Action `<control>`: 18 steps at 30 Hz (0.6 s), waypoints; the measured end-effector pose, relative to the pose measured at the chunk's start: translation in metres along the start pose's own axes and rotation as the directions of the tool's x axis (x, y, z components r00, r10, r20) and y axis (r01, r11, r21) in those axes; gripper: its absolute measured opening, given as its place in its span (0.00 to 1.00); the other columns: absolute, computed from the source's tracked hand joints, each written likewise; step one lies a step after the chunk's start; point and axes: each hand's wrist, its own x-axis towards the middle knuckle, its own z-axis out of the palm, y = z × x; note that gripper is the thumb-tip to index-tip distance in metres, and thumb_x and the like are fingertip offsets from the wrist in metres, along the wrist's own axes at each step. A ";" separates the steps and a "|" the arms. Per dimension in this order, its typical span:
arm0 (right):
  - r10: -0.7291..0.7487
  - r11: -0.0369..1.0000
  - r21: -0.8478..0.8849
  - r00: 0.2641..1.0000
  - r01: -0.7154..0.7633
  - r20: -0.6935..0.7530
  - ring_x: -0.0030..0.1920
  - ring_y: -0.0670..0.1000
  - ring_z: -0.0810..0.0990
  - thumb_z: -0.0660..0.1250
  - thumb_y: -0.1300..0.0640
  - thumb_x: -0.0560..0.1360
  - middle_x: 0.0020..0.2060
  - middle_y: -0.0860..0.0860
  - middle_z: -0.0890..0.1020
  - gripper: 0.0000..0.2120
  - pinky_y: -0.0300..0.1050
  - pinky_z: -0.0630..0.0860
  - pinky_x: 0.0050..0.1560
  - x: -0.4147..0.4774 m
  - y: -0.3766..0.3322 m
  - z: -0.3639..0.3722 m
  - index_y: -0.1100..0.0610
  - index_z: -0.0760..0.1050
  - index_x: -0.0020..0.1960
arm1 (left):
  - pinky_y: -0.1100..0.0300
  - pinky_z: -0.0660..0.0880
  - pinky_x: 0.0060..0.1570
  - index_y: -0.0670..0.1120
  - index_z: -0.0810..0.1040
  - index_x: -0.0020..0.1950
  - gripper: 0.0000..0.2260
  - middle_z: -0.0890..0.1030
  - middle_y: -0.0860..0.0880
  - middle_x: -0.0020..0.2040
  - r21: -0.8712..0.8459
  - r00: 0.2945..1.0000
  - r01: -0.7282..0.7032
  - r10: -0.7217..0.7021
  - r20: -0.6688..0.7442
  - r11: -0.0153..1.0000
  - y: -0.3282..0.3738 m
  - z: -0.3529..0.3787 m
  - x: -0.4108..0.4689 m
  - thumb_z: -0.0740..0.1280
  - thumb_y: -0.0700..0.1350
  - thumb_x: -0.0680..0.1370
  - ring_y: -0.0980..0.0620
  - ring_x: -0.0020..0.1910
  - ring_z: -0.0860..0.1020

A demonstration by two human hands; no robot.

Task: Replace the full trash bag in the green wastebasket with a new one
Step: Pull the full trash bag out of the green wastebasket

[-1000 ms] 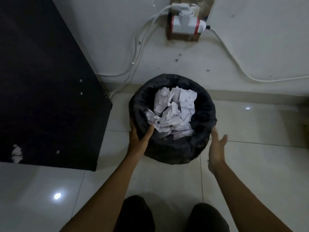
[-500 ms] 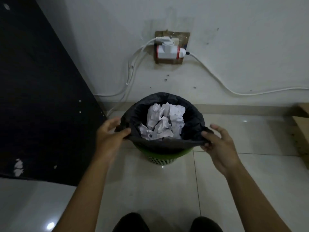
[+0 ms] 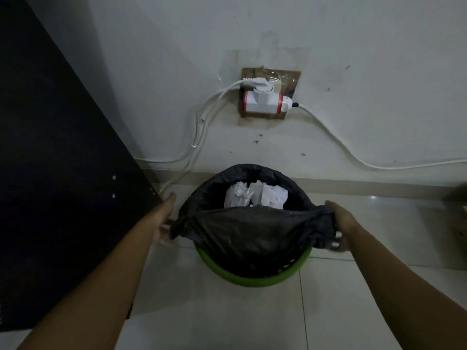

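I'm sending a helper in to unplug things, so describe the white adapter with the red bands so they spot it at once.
Look at the pale wall straight behind the green wastebasket. Low on it is a brown taped patch, and the adapter sits on that patch. It is the only blocky white piece with a red band at each end, and white cables leave it on both sides.

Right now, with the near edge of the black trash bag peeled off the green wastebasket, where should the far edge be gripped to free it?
Grip the far rim of the black trash bag, where it is folded over the wastebasket edge by the wall. Come from above and behind, one hand down each side, since the left hand and right hand already hold the near corners and crumpled paper fills the middle.
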 end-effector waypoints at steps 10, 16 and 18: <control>-0.135 0.976 -0.148 0.976 0.161 0.172 0.43 0.60 0.78 0.62 0.61 0.80 0.52 0.64 0.81 0.12 0.50 0.76 0.44 0.042 -0.054 0.038 0.70 0.76 0.46 | 0.55 0.76 0.60 0.48 0.68 0.74 0.35 0.78 0.47 0.64 0.188 0.809 -0.534 0.563 -0.169 0.824 0.049 0.035 0.025 0.76 0.42 0.68 0.49 0.59 0.78; -0.881 0.350 -0.351 0.432 0.869 0.193 0.53 0.47 0.77 0.66 0.61 0.78 0.52 0.54 0.81 0.17 0.28 0.67 0.52 -0.012 -0.064 0.046 0.54 0.77 0.67 | 0.58 0.74 0.61 0.47 0.77 0.68 0.19 0.80 0.47 0.60 0.500 0.249 -0.854 0.956 0.154 0.141 0.041 0.074 -0.042 0.69 0.38 0.76 0.53 0.58 0.77; -0.931 0.124 -0.343 0.229 0.931 0.285 0.46 0.44 0.75 0.67 0.63 0.76 0.44 0.49 0.78 0.16 0.24 0.66 0.47 -0.039 -0.049 0.051 0.52 0.80 0.62 | 0.63 0.75 0.58 0.49 0.80 0.64 0.16 0.81 0.49 0.56 0.437 0.205 -0.895 0.951 0.233 0.086 0.031 0.083 -0.058 0.70 0.42 0.76 0.56 0.55 0.79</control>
